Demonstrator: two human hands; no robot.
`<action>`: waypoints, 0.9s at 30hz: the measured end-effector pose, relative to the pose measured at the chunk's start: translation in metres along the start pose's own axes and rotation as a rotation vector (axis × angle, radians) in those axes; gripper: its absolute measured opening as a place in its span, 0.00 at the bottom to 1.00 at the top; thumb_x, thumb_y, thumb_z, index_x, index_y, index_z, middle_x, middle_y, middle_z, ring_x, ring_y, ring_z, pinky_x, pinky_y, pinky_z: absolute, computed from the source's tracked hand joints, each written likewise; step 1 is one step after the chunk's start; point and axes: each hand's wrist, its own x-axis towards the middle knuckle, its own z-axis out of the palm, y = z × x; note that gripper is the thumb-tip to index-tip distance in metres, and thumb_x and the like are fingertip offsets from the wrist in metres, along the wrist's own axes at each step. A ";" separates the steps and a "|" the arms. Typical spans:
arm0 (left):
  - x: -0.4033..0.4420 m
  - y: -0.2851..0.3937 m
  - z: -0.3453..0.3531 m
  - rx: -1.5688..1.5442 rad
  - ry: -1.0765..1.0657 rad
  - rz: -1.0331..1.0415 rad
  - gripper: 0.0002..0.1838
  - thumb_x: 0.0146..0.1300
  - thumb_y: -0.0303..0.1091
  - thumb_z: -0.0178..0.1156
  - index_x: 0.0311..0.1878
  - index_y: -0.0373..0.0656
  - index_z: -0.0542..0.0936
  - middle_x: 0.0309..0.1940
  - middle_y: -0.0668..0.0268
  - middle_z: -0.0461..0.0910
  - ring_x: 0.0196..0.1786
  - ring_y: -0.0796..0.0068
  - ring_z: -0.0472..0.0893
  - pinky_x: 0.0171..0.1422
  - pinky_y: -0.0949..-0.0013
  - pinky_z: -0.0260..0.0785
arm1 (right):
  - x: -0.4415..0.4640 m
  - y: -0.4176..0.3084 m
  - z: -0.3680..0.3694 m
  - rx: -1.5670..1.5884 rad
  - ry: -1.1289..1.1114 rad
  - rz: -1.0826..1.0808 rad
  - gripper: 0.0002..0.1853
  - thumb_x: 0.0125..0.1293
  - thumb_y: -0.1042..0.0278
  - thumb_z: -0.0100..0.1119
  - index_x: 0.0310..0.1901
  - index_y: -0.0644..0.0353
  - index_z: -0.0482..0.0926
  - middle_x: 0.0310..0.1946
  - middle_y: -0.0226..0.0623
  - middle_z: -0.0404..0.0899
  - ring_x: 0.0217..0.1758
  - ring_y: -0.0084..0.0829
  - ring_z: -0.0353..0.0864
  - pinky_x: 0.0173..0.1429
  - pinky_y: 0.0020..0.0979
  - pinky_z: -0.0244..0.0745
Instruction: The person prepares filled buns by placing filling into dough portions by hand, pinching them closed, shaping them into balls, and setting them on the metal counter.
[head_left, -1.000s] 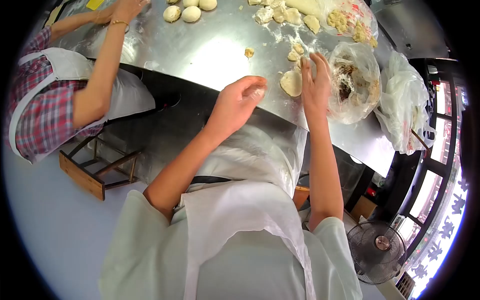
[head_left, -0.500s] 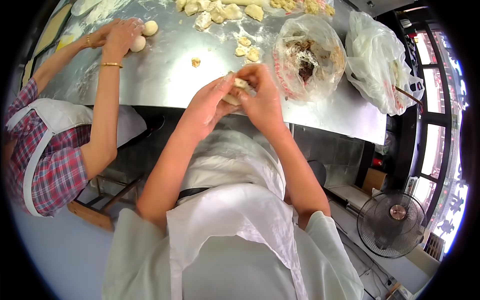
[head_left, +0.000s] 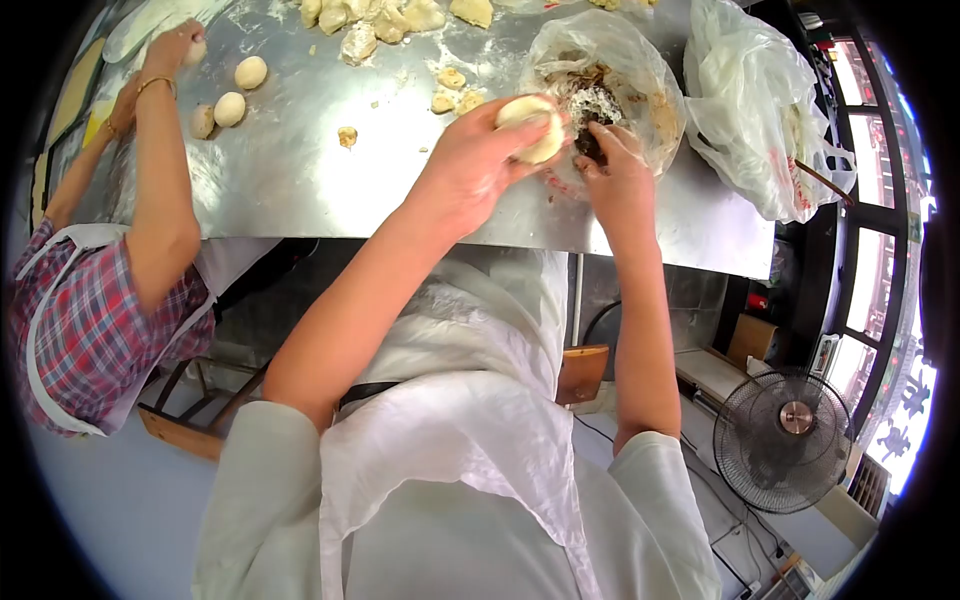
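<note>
In my left hand point(head_left: 468, 165) a flattened round of pale dough point(head_left: 541, 135) is held, thumb across its face. My right hand point(head_left: 622, 172) reaches into a clear plastic bag point(head_left: 655, 85), its fingertips pinching at a dark, crumbly filling point(head_left: 592, 108) dusted with white. What exactly lies between those fingertips is partly hidden. Small yellowish lumps point(head_left: 452, 78) lie on the metal table just beyond my left hand, and a single small lump point(head_left: 347, 136) sits farther left.
A co-worker's hand point(head_left: 176, 45) works at the far left of the metal table point(head_left: 400, 205), near several dough balls point(head_left: 251, 72). Dough pieces point(head_left: 385, 22) lie at the back. A white plastic bag point(head_left: 740, 110) stands right; a fan point(head_left: 783, 440) is below it.
My hands have parted: the left moved right with the dough, and the right went from the dough into the bag of filling. The co-worker's hands moved away from the dough balls.
</note>
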 end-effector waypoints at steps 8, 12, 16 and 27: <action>0.103 -0.041 0.033 0.515 0.071 0.158 0.16 0.70 0.31 0.67 0.57 0.34 0.84 0.51 0.60 0.86 0.50 0.72 0.84 0.57 0.67 0.78 | 0.008 0.001 0.000 0.017 -0.065 -0.001 0.19 0.58 0.77 0.69 0.53 0.64 0.83 0.47 0.52 0.84 0.52 0.58 0.83 0.56 0.49 0.79; 0.124 -0.045 0.018 0.733 0.047 0.141 0.17 0.68 0.30 0.67 0.58 0.34 0.84 0.46 0.61 0.88 0.47 0.73 0.84 0.53 0.67 0.77 | 0.007 0.001 0.007 0.025 0.021 -0.044 0.21 0.52 0.74 0.69 0.51 0.60 0.85 0.43 0.48 0.85 0.47 0.53 0.86 0.52 0.49 0.81; 0.122 -0.045 0.018 0.950 0.078 0.151 0.18 0.68 0.31 0.66 0.60 0.35 0.84 0.45 0.62 0.88 0.46 0.74 0.84 0.52 0.67 0.77 | 0.007 0.001 0.015 0.103 -0.004 0.049 0.21 0.53 0.72 0.68 0.51 0.59 0.86 0.43 0.47 0.86 0.47 0.50 0.87 0.53 0.44 0.81; 0.070 -0.049 0.020 0.758 0.139 0.265 0.17 0.71 0.30 0.64 0.60 0.36 0.84 0.46 0.63 0.87 0.45 0.75 0.83 0.50 0.68 0.77 | 0.001 0.002 0.023 0.162 0.101 0.224 0.18 0.52 0.70 0.74 0.45 0.61 0.82 0.43 0.44 0.85 0.48 0.49 0.86 0.54 0.44 0.80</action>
